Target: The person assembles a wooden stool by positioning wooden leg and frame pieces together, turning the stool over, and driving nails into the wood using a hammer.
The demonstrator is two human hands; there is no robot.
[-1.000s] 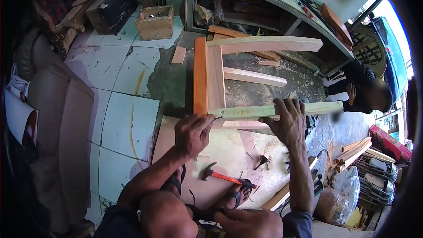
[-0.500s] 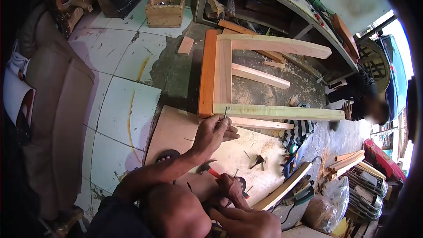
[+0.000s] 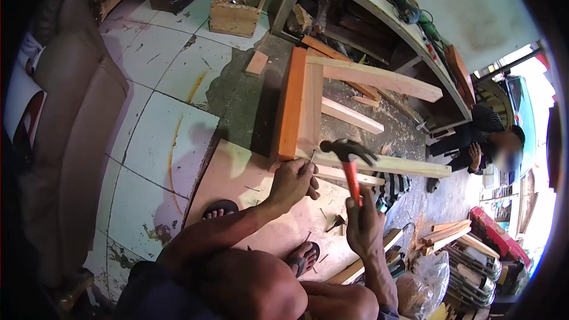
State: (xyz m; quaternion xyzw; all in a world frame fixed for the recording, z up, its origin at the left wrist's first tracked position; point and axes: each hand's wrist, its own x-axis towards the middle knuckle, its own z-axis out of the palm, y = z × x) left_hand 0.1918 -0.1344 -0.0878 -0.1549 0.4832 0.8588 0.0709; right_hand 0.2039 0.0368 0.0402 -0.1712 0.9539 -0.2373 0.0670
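My left hand pinches a nail that stands on the pale leg of a wooden frame, close to its orange-stained board. In my right hand is a claw hammer, gripped by its red handle. The black hammer head hangs over the leg, a little right of the nail and apart from it. Whether the nail tip has entered the wood is hidden by my fingers. Below the frame, loose nails and a small black tool lie on a plywood sheet.
Behind the frame stands a metal-framed cabinet with power tools on top. A wooden box sits on the tiles. To the left is a brown sofa. Another person is at the right, near stacked timber.
My right hand has lifted the hammer from low beside my leg up over the frame's leg. My left hand still pinches the nail at the same joint. The view has shifted slightly.
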